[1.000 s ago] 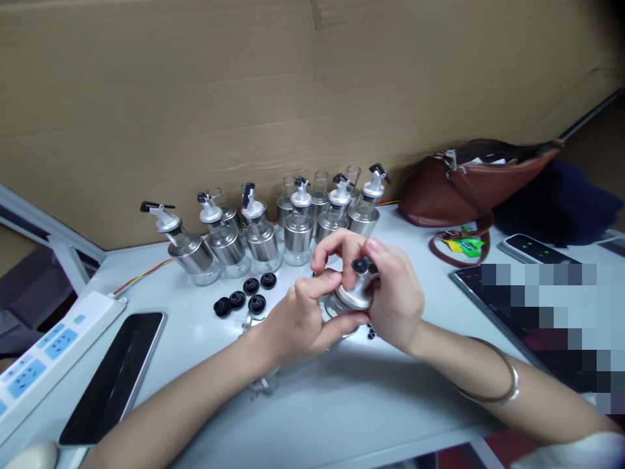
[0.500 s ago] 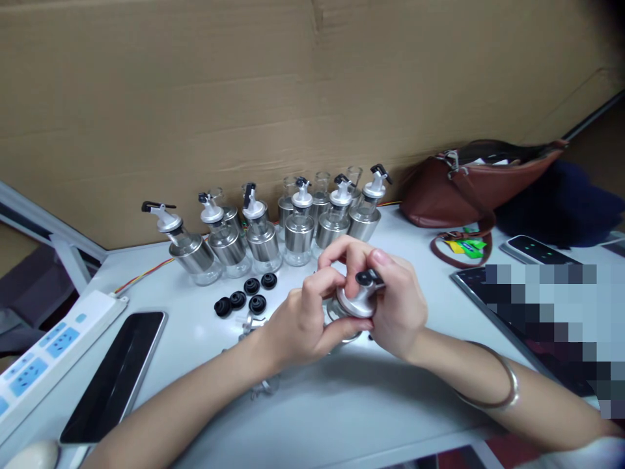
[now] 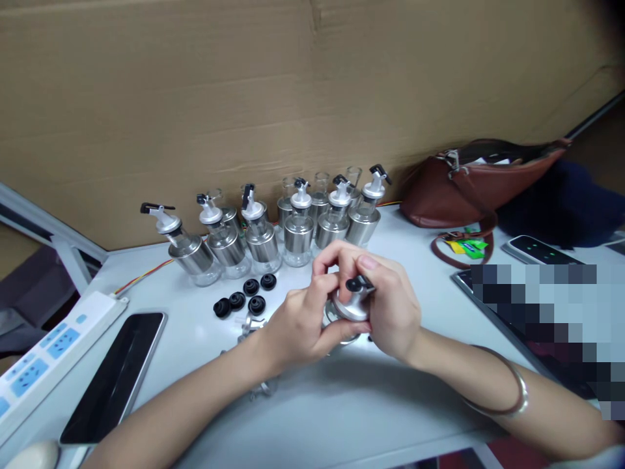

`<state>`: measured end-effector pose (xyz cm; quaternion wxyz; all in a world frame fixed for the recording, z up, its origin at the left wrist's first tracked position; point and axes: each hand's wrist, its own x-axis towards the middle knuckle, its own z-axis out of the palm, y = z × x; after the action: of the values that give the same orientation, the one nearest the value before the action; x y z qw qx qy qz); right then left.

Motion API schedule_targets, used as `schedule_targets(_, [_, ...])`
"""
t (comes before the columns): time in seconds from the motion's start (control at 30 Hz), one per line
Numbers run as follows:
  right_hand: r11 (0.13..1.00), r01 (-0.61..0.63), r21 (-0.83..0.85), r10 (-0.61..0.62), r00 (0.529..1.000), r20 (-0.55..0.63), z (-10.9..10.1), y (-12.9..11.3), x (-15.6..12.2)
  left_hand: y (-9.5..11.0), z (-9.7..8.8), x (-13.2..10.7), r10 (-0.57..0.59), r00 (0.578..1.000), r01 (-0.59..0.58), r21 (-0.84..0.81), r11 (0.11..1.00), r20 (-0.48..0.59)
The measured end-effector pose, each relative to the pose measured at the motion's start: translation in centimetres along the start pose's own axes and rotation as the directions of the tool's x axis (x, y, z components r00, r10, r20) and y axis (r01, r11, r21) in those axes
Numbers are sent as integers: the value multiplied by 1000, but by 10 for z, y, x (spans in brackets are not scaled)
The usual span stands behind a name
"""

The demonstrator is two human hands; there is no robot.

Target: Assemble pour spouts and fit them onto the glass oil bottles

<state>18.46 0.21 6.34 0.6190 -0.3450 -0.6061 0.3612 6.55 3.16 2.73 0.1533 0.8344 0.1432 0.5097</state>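
Head view: the spout [image 3: 352,309], pinched by the right hand [image 3: 394,309], has been shifted slightly, the bottle [image 3: 330,315] held by the left hand [image 3: 299,322], work seemingly unfinished.

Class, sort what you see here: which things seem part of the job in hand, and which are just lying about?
Likely part of the job:
held bottle, in the left hand
pourer top, in the right hand
six capped bottles
open-necked bottles behind them
black stoppers

Probably just lying about:
power strip
phone
brown handbag
yellow-green packets
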Motion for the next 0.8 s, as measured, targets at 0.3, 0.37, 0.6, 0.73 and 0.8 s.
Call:
schedule_targets(0.3, [998, -56, 21, 55, 996, 72, -5, -6, -7, 2, 6, -4, 51, 999, -52, -79, 996, -8])
schedule_targets(0.37, [998, -61, 11, 60, 995, 81, -6, -6, -7, 2, 7, -4, 52, 999, -52, -100, 994, -4])
schedule_targets(0.6, [996, -6, 91, 2, 999, 45, -5, -22, 7, 13, -13, 7, -105, 994, 101, -106, 989, -33])
schedule_targets(0.73, [970, 188, 157, -177, 981, -80, -6, -52, 23, 34, -69, 29, -154, 988, 154, -13, 988, 1])
schedule_targets(0.8, [949, 277, 151, -257, 956, -140, -11, -64, 28, 45, -103, 39, -228, 973, 217, 221, 951, 26])
